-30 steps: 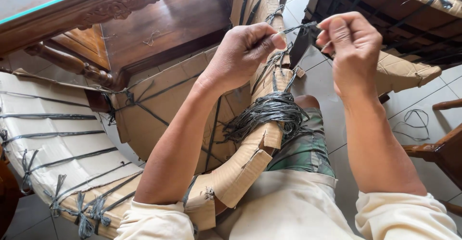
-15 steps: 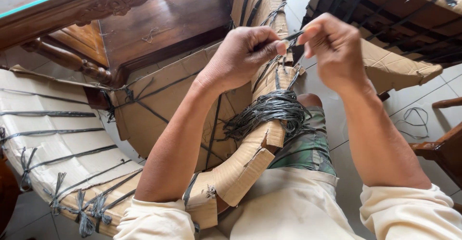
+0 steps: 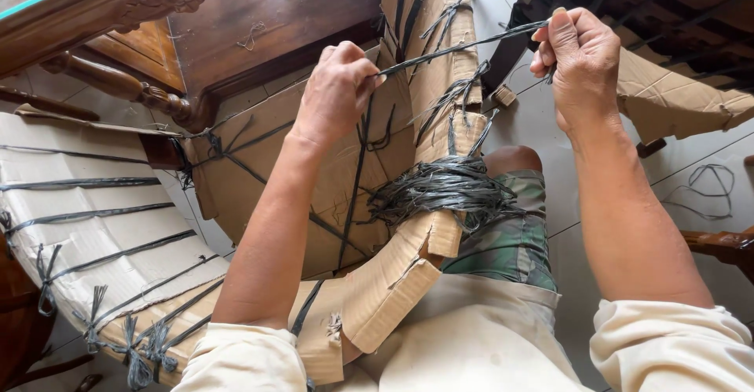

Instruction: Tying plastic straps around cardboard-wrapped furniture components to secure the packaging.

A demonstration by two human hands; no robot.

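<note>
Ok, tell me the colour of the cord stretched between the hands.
Dark grey to black cord, clearest in the head view.

1. A carved dark wooden table [image 3: 236, 23] stands ahead of me on the left, a turned leg [image 3: 126, 89] showing under its edge.
2. At my far left lies a pale wrapped piece [image 3: 86, 227], crossed by dark straps knotted along its lower rim.
3. Grey floor tiles [image 3: 683, 196] run to my right.
4. A loose loop of dark cord [image 3: 707, 188] lies on those tiles.
5. Upper right, dark wooden furniture [image 3: 667, 15] sits partly covered in brown cardboard [image 3: 675, 97].
6. A small wooden block [image 3: 505, 95] rests on the floor near it.
7. My camouflage shorts [image 3: 510, 235] cover my knee.
</note>
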